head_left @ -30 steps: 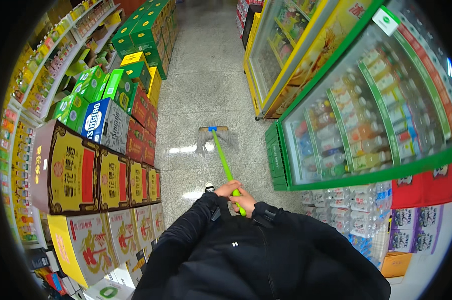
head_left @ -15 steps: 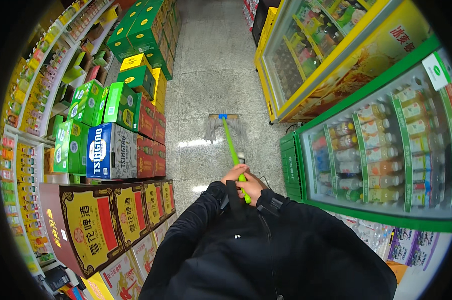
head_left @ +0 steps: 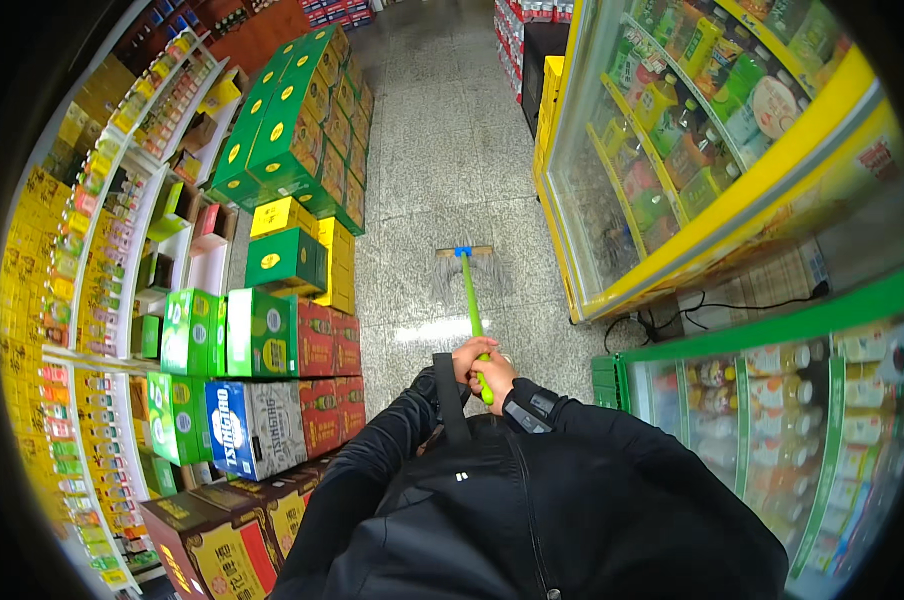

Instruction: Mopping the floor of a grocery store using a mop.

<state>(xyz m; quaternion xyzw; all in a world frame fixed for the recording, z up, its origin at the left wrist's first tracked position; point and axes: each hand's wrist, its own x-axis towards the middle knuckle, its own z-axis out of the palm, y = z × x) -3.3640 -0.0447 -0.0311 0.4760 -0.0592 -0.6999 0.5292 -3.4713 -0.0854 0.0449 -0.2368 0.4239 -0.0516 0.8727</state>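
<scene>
Both of my hands are wrapped round the green handle of a mop (head_left: 474, 305) in front of my body. My left hand (head_left: 471, 356) grips it a little farther up, and my right hand (head_left: 494, 379) is close below, near the handle's lower end. The handle leans away from me. At its far end a blue clamp and wooden bar hold grey string strands, which lie spread on the speckled tile floor (head_left: 422, 180). A dark strap hangs beside my left wrist and covers a bit of it.
Stacked drink cartons (head_left: 257, 430) line the aisle's left side, with taller green cartons (head_left: 292, 130) farther on. Behind them are shelves of bottles (head_left: 102, 240). On the right stand a yellow-framed fridge (head_left: 582, 290) and a green-framed fridge (head_left: 662, 350). Black cables (head_left: 692, 315) lie between the fridges.
I have moved forward along the aisle, so the cartons and fridges have slid nearer. The mop has gone forward over the floor with me. Both hands keep their grip.
</scene>
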